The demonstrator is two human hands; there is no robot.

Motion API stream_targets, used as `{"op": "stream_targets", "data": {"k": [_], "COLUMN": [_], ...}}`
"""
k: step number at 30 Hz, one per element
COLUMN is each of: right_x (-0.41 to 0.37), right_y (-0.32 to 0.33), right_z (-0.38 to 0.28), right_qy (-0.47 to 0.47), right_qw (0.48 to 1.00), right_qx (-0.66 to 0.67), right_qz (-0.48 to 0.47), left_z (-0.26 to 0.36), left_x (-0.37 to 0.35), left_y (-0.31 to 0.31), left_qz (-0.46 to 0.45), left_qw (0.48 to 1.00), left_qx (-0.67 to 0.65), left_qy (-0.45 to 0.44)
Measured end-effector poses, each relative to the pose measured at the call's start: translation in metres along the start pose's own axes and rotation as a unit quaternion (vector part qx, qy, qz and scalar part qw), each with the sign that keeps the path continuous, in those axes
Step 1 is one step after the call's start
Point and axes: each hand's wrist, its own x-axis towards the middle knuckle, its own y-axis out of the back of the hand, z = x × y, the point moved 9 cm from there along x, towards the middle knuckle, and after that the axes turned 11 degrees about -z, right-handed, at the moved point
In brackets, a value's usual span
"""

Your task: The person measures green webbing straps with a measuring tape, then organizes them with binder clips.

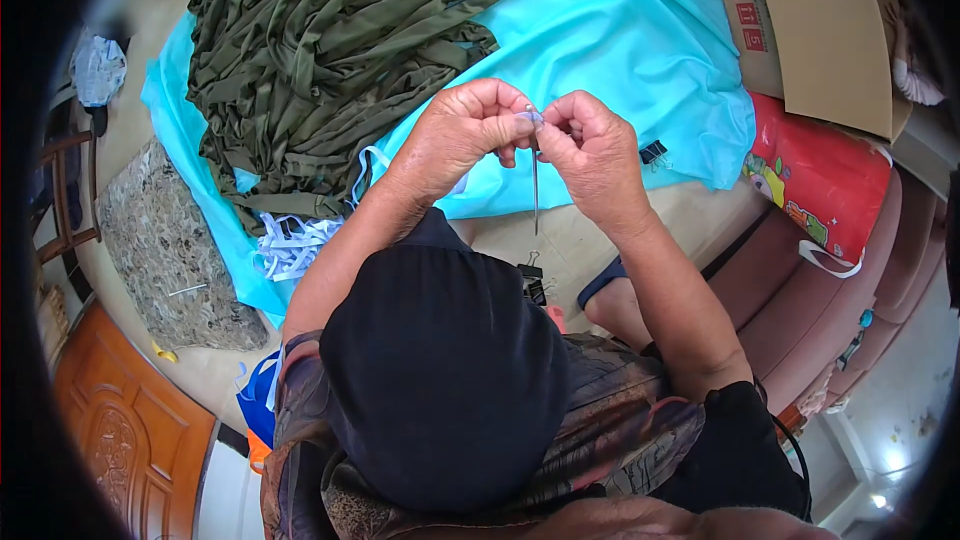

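Observation:
Both of my hands meet above the edge of a turquoise cloth [640,30]. The fingers of my left hand [462,132] pinch a small pale strip [530,118]. My right hand [592,152] is closed at the same spot, thumb and forefinger together beside the strip. A thin metal rod [536,190] hangs down from between the hands; which fingers hold it is hidden. Behind my left hand lies a big heap of dark green fabric [320,50] on the turquoise cloth. A tangle of white strips [295,245] rests near my left forearm.
A black binder clip [653,152] lies right of my right hand, with more clips [535,285] below the rod. At the right are a cardboard box [820,30], a red bag [820,170] and a brown sofa [760,270]. A patterned cushion [165,240] lies left.

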Motion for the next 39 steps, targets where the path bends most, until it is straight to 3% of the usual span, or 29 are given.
{"op": "stream_targets", "data": {"k": [6, 10, 13, 15, 19, 27, 30, 33, 39], "right_x": [0.000, 0.002, 0.003, 0.005, 0.005, 0.010, 0.012, 0.011, 0.015], "right_y": [-0.003, -0.002, -0.001, 0.002, 0.003, 0.000, 0.004, 0.004, 0.006], "right_z": [0.005, 0.006, 0.006, 0.010, 0.015, -0.002, -0.008, -0.023, 0.000], "right_qy": [-0.042, -0.032, -0.030, -0.042, -0.054, -0.048, -0.043, -0.014, -0.047], "right_qw": [0.976, 0.965, 0.960, 0.957, 0.968, 0.984, 0.996, 0.999, 0.999], "right_qx": [0.210, 0.258, 0.274, 0.283, 0.246, 0.167, 0.076, 0.042, 0.015], "right_qz": [0.032, 0.041, 0.048, 0.049, 0.026, -0.026, -0.029, -0.009, 0.004], "left_z": [0.008, 0.015, 0.012, 0.006, -0.002, -0.001, -0.002, -0.005, -0.007], "left_x": [0.000, -0.003, -0.003, -0.002, -0.001, -0.002, -0.002, -0.001, 0.000], "left_y": [0.000, 0.007, 0.006, 0.006, 0.006, 0.003, 0.002, 0.002, 0.000], "left_qz": [0.031, 0.077, 0.072, 0.056, 0.033, 0.025, 0.031, 0.029, 0.014], "left_qw": [0.989, 0.964, 0.976, 0.993, 0.999, 1.000, 0.999, 0.998, 0.999], "left_qx": [0.140, 0.243, 0.203, 0.106, -0.005, 0.009, 0.025, 0.031, 0.024], "left_qy": [-0.037, -0.071, -0.026, -0.014, -0.009, 0.015, 0.035, 0.042, 0.040]}}
